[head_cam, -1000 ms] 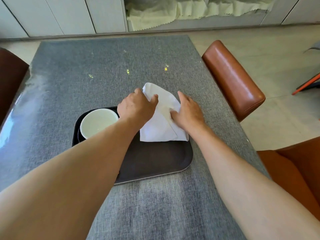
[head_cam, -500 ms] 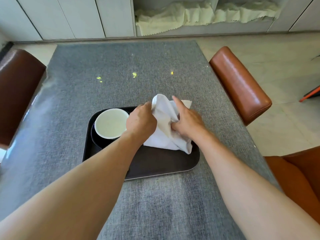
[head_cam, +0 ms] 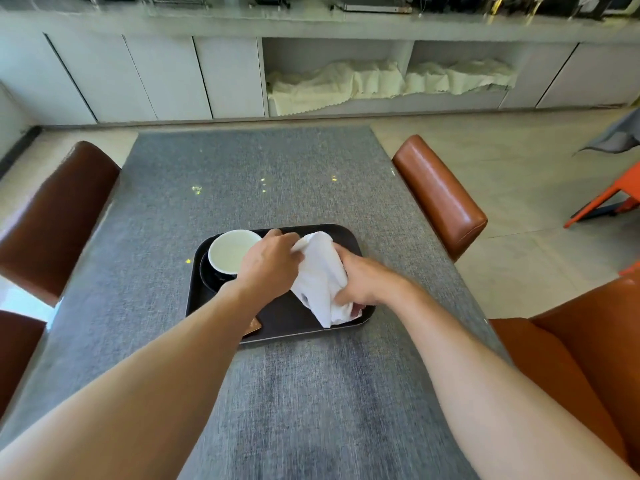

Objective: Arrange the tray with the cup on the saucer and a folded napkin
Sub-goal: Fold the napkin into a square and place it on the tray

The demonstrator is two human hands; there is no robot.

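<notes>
A dark rectangular tray [head_cam: 349, 237] lies on the grey table. At its left end a white cup [head_cam: 230, 250] stands on a dark saucer [head_cam: 206, 277]. A white napkin [head_cam: 320, 275] is bunched over the tray's right half, between my hands. My left hand [head_cam: 268, 263] grips the napkin's upper left edge, just right of the cup. Gripping its lower right part is my right hand [head_cam: 363, 282], close above the tray's near right corner. The napkin's lower tip hangs to the tray's front rim.
The grey table [head_cam: 263, 181] stretches far ahead. Brown leather chairs flank it: one at the left [head_cam: 52, 216], one at the right [head_cam: 438, 195], another at the near right [head_cam: 588, 358]. White cabinets with pale cloths [head_cam: 381, 81] line the back wall.
The napkin lay flat and partly folded on the tray; now both hands have gathered it up into a bunch. The view has tilted up, showing more of the room.
</notes>
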